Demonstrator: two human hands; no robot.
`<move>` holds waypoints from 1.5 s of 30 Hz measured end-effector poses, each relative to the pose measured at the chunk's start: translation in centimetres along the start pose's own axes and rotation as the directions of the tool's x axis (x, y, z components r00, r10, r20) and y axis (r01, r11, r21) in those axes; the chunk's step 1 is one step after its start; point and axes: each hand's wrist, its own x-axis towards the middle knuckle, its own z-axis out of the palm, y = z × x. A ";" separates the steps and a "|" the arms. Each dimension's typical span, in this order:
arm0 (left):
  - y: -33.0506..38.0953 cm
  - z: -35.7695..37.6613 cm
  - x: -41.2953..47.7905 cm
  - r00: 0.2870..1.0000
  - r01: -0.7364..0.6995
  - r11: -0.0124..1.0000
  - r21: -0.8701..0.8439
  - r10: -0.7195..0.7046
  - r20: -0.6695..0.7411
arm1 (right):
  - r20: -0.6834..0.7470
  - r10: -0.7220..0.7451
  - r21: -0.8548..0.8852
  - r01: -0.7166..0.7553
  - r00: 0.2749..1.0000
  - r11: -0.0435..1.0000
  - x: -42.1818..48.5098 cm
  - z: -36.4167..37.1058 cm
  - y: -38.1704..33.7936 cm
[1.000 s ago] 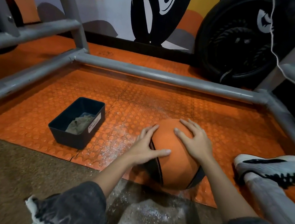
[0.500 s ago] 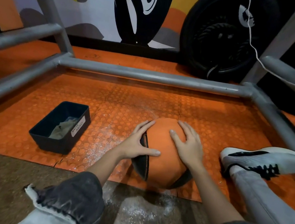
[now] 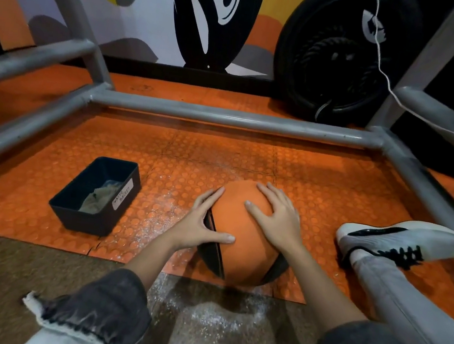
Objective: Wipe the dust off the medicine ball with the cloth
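Both hands point(image 3: 201, 224) point(image 3: 278, 222) still on medicine ball point(image 3: 246, 257)

Left hand point(image 3: 200, 224) and right hand point(image 3: 277, 222) flat on medicine ball point(image 3: 242, 261)

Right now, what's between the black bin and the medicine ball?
Head view: only orange mat dusted with white powder between black bin and medicine ball; left hand rests on it.

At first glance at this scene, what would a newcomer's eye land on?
The orange medicine ball sits centre on the studded orange mat, with the left hand and right hand laid flat on it. To its left, a black bin holds the cloth. White dust lies just in front.
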 end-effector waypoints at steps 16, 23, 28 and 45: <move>0.8 1.2 -0.4 0.999 0.047 0.993 0.105 -0.048 0.000 | 0.090 0.012 0.104 -0.021 0.996 0.994 -1.8 -1.6 1.8; 1.5 2.1 -0.4 0.999 0.039 0.991 0.129 -0.036 -0.026 | 0.079 0.051 0.056 -0.055 0.996 0.997 -1.8 -1.9 2.8; 1.4 2.0 -0.4 0.999 0.033 0.991 0.129 -0.034 0.003 | 0.112 0.066 0.085 -0.076 0.992 0.993 -1.6 -2.3 3.5; 2.1 1.9 -0.7 0.996 0.090 0.990 0.112 -0.088 -0.018 | 0.120 0.040 0.127 -0.055 0.992 0.990 -2.3 -3.2 3.6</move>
